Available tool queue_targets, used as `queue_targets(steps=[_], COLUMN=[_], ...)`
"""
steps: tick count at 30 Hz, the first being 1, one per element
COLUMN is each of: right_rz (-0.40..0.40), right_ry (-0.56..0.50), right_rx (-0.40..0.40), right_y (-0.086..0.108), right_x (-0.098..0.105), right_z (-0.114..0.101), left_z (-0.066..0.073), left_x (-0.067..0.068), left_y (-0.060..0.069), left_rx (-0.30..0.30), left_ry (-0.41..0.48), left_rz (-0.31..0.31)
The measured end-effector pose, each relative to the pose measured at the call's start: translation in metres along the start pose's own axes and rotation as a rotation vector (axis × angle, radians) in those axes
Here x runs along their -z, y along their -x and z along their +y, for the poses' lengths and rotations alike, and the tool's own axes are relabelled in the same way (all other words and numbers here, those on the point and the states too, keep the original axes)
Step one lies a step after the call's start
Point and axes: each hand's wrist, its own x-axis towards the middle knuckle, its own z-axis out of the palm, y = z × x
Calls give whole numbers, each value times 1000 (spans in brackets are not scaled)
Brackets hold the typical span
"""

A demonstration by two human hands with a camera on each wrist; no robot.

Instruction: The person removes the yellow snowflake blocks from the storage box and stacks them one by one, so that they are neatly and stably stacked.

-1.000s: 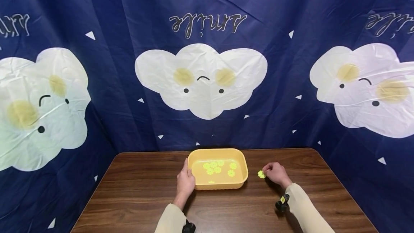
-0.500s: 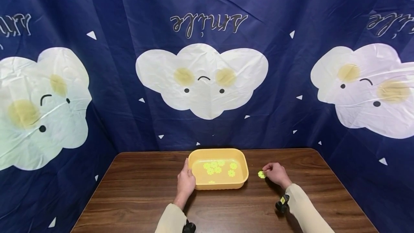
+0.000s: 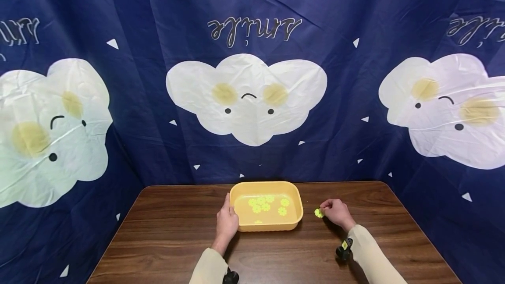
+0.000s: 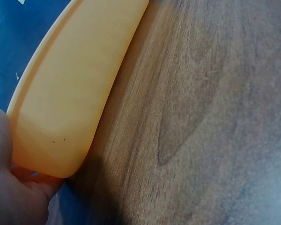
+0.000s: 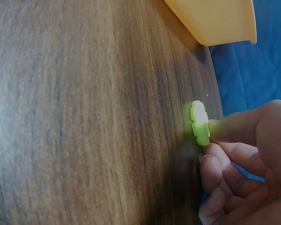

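Observation:
A yellow plastic bin stands near the far edge of the wooden table. My left hand grips its left end, the thumb up at the rim; the left wrist view shows the bin's outer wall beside that thumb. Inside the bin lie several yellow-green flower-shaped pieces, some overlapping. To the right of the bin, my right hand pinches the edge of one more flower-shaped piece between thumb and fingertips. Close up, this thick piece is low at the tabletop; whether it touches the wood I cannot tell.
The brown wooden table ends at a dark blue curtain printed with clouds, close behind the bin. More curtain hangs along both sides. A small black camera sits on the right wrist.

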Motion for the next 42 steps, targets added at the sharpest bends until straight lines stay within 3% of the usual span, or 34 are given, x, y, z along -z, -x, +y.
queue_targets(steps=[7, 13, 16, 20, 26, 30, 37, 42], right_rz=[-7, 47, 94, 119, 77, 35, -103, -126], right_ry=[8, 26, 13, -29, -80, -67, -41, -3], right_rx=[-24, 29, 88, 174, 272, 310, 311, 368], right_y=[1, -4, -13, -22, -25, -26, -23, -20], right_x=[0, 0, 0, -2, -14, -32, -63, -81], right_z=[-1, -6, -20, -55, -114, -137, -150, -146], left_z=[0, 1, 1, 0, 0, -1, -2, -3], left_x=[0, 0, 0, 1, 0, -1, -2, -2], left_y=[1, 1, 1, 1, 1, 1, 1, 1], left_rx=[12, 8, 15, 7, -12, -38, -28, -37], left_ry=[6, 7, 5, -2, -4, -11, 0, -1], left_rz=[-2, 1, 0, 0, 11, 28, 26, 34])
